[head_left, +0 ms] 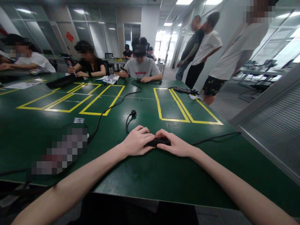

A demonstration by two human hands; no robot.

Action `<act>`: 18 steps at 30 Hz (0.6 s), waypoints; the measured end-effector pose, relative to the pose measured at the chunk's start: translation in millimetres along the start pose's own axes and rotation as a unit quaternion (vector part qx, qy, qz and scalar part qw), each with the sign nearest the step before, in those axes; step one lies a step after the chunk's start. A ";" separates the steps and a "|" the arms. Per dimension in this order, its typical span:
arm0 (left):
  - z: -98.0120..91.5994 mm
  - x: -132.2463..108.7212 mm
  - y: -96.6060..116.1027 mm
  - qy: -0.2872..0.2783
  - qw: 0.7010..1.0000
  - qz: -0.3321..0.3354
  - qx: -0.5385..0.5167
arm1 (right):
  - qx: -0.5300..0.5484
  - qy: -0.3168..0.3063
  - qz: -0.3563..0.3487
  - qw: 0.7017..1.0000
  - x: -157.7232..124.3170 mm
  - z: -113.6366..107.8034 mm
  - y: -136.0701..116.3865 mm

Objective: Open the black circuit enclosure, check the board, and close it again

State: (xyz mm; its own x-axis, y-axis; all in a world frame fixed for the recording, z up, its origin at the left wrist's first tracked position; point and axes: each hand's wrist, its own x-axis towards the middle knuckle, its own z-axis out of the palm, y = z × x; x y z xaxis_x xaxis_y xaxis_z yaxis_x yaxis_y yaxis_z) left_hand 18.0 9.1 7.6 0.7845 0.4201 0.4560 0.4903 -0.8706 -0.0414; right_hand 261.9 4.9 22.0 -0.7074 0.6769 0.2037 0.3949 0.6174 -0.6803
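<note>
Both my hands rest on a small black device (157,142) lying on the green table (150,175). My left hand (137,141) covers its left end with fingers curled over it. My right hand (176,144) grips its right end, fingers bent round the top. Most of the device is hidden under my fingers. A thin black cable (215,137) runs from under my right hand towards the table's right edge. Another black cable with a plug end (133,113) lies just beyond my left hand.
Yellow tape rectangles (178,106) mark the tabletop. A long black cable (112,106) crosses the table to a seated person (142,67) opposite. Other people sit at the left; three stand at the right. A black tool (185,90) and a small paper tag (79,120) lie on the table.
</note>
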 end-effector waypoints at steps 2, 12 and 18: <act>1.5 0.7 0.4 0.006 1.000 -0.008 0.004 | -0.009 0.006 -0.007 1.000 0.5 0.2 3.0; 5.2 -3.5 0.1 0.003 1.000 -0.024 -0.010 | -0.172 0.341 0.124 0.916 -11.4 -55.1 82.1; 5.8 -3.6 -3.9 -0.001 0.998 -0.044 -0.046 | -0.204 0.510 0.223 0.806 -41.7 -100.5 102.4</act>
State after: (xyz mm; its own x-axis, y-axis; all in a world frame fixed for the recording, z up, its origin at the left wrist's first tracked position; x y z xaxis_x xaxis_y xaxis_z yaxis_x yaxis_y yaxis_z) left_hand 15.5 12.4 1.0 0.7405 0.4971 0.4523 0.5211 -0.8497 0.0806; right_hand 390.8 80.2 14.6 0.3253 0.7168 0.6167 0.7829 0.1616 -0.6007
